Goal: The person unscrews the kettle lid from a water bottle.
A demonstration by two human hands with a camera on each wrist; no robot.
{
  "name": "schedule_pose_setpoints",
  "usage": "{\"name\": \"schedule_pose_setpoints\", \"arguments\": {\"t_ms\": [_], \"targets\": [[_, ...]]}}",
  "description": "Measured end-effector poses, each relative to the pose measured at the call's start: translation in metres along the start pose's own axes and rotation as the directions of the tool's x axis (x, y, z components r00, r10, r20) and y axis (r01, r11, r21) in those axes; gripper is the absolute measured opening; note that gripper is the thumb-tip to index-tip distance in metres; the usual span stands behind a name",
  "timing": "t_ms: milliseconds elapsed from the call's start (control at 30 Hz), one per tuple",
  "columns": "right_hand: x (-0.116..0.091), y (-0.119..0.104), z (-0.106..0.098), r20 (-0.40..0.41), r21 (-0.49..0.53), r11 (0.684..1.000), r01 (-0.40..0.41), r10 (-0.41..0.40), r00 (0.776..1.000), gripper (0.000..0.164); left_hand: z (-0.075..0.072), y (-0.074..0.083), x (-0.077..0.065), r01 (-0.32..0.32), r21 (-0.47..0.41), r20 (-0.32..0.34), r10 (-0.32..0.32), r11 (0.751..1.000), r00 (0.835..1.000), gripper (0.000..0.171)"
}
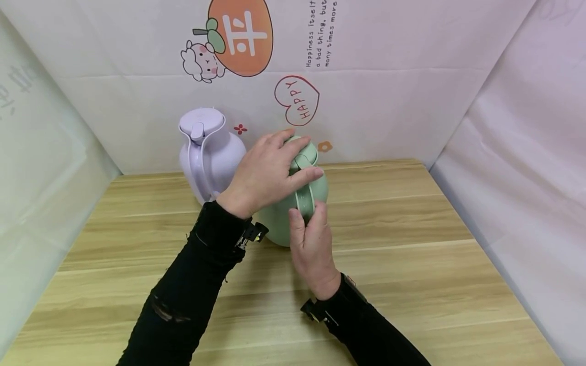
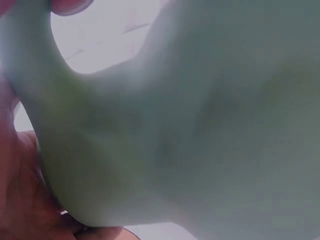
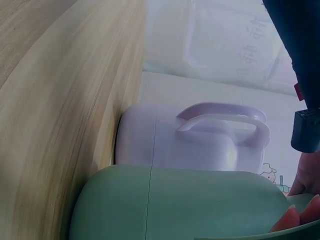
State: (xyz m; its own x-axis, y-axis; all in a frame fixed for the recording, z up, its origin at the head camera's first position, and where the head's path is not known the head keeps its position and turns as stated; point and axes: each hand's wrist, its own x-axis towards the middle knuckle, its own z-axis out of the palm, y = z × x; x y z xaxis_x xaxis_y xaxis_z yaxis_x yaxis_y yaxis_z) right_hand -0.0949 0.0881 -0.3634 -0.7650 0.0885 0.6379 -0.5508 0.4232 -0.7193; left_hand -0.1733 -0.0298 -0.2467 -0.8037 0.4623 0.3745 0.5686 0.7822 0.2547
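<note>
A green vacuum jug with a looped handle stands upright on the wooden table, in front of me. My left hand reaches over its top and grips the lid, fingers on the far side and thumb across the near side. Lower down, my right hand holds the handle, thumb on its outer face. The left wrist view is filled by the jug's green body and handle, with fingers around the handle. In the right wrist view, fingertips show against the green jug.
A lilac jug of the same shape stands just left of the green one, near the back edge. Behind the table hangs a white printed cloth, and white cloth walls flank both sides.
</note>
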Motion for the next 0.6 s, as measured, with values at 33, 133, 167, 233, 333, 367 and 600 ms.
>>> {"name": "schedule_pose_setpoints", "arguments": {"t_ms": [33, 133, 167, 233, 333, 367, 600], "targets": [[0.0, 0.0, 0.0, 0.002, -0.002, 1.0, 0.004, -0.004, 1.0, 0.032, 0.0, 0.001, 0.0, 0.008, 0.007, 0.0, -0.008, 1.0, 1.0, 0.085], [-0.001, 0.0, 0.001, 0.002, -0.012, 1.0, 0.012, -0.012, 1.0, 0.032, -0.001, 0.005, -0.001, 0.029, 0.019, -0.007, -0.029, 0.999, 1.0, 0.085], [-0.002, 0.0, 0.001, 0.002, -0.017, 1.0, 0.013, -0.013, 1.0, 0.032, -0.001, 0.006, -0.001, 0.037, 0.024, -0.009, -0.037, 0.999, 0.999, 0.085], [-0.002, 0.0, 0.0, 0.001, -0.025, 1.0, 0.011, -0.011, 1.0, 0.032, -0.001, 0.009, -0.001, 0.053, 0.031, -0.012, -0.053, 0.998, 0.999, 0.085], [-0.002, 0.0, 0.0, -0.002, -0.032, 0.999, 0.002, -0.002, 1.0, 0.033, -0.001, 0.013, 0.0, 0.083, 0.043, -0.014, -0.082, 0.996, 0.997, 0.085], [-0.002, 0.0, -0.001, -0.003, -0.035, 0.999, 0.001, -0.001, 1.0, 0.033, -0.001, 0.014, 0.0, 0.092, 0.048, -0.017, -0.091, 0.995, 0.996, 0.085], [-0.002, 0.0, -0.001, -0.005, -0.037, 0.999, 0.014, -0.014, 1.0, 0.033, -0.001, 0.023, 0.001, 0.173, 0.097, -0.051, -0.169, 0.98, 0.984, 0.086]]}}
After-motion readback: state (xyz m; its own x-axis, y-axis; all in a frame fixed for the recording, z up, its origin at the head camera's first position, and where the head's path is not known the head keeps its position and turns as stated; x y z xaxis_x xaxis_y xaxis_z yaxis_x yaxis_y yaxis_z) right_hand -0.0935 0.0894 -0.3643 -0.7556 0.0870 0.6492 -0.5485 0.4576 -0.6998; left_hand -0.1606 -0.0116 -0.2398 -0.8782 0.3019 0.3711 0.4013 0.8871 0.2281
